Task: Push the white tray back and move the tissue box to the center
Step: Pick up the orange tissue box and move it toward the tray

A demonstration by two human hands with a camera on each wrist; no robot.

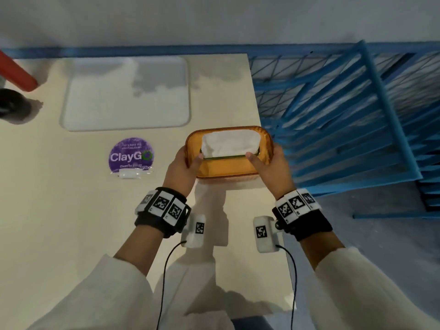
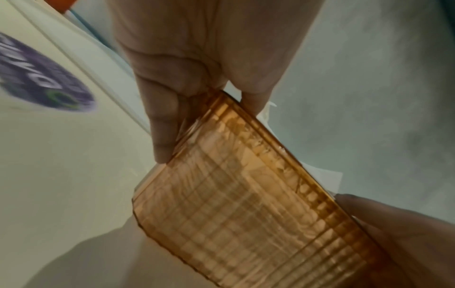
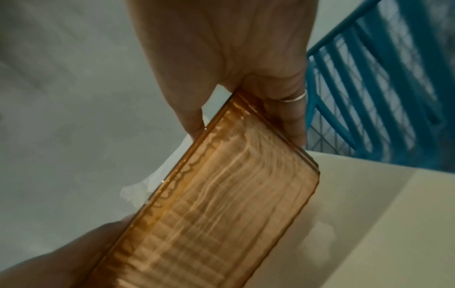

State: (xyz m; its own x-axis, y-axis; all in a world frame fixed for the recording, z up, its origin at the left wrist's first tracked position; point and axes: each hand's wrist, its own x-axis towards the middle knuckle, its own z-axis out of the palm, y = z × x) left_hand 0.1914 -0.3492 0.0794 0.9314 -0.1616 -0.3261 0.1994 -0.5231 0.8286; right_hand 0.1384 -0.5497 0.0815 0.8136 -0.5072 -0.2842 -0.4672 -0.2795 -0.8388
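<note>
Orange tissue box [image 1: 227,152] sits near the table's [image 1: 59,210] right edge, long axis L-R, w/ your left hand [image 1: 182,166] & right hand [image 1: 273,166] gripping its short ends, so table center lies to your left.

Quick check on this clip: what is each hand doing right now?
Left hand: grips the left end of the orange tissue box, thumb on top.
Right hand: grips the box's right end, thumb on top.

Dim, soft indoor light; arm shadows fall toward the viewer across the table [image 1: 71,210]. Wrist views smear with motion blur; edges bend.
</note>
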